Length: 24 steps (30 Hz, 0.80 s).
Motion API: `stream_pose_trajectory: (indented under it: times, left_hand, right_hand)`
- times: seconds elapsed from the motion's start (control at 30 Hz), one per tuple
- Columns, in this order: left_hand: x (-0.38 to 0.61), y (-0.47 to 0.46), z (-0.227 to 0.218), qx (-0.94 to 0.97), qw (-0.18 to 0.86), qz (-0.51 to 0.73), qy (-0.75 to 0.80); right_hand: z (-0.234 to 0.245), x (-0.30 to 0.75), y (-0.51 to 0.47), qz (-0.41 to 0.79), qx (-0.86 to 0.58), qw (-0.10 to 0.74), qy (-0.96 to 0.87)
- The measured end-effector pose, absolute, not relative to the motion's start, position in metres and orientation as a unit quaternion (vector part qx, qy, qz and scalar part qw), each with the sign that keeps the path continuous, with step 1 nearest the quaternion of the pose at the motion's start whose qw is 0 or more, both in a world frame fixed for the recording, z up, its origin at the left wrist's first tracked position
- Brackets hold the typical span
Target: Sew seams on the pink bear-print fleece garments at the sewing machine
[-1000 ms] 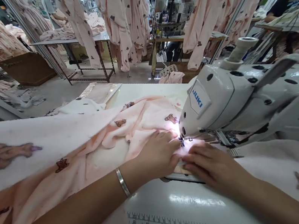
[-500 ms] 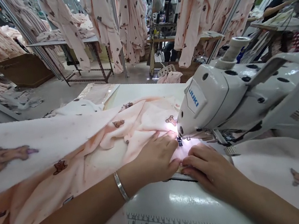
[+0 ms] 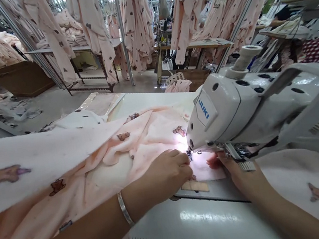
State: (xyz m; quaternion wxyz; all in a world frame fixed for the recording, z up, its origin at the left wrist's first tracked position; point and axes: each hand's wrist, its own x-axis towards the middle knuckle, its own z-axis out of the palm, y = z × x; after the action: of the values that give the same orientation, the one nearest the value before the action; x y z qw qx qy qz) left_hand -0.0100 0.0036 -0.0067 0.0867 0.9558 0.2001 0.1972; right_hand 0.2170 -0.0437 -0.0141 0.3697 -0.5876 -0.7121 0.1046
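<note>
Pink cloth (image 3: 114, 159) lies on the bench (image 3: 156, 101) and runs up to the needle (image 3: 189, 155) of our sewing machine (image 3: 223, 119). Our left grip (image 3: 168, 171) rests on the cloth just beside the needle, and our right grip (image 3: 235, 172) rests on the other side, under the machine. We seem to press it flat so it stays put. We cannot tell if either grip pinches it.

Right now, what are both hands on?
Left hand pressing pale pink bear-print fleece by the needle. Right hand on same fleece, beside white Juki sewing machine head. Nothing blocking.
</note>
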Motion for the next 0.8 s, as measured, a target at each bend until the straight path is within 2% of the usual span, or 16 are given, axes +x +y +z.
stream_pose_trajectory:
  times: [0.2,0.47,0.67,0.8]
  left_hand:
    - [-0.01,0.001,-0.001,0.957,0.078,0.195,0.201]
    - [-0.001,0.014,0.003,0.936,0.124,0.2,0.262]
    - [0.001,0.03,0.006,0.928,0.109,0.197,0.298]
    - [-0.012,0.043,0.022,0.945,0.086,0.175,0.261]
  right_hand:
    - [-0.013,0.219,-0.055,0.077,-0.563,0.32,-0.758]
    - [-0.01,0.22,-0.051,-0.031,-0.544,0.225,-0.808]
    - [-0.012,0.223,-0.048,-0.072,-0.543,0.21,-0.81]
    - [-0.017,0.227,-0.046,-0.083,-0.531,0.21,-0.817]
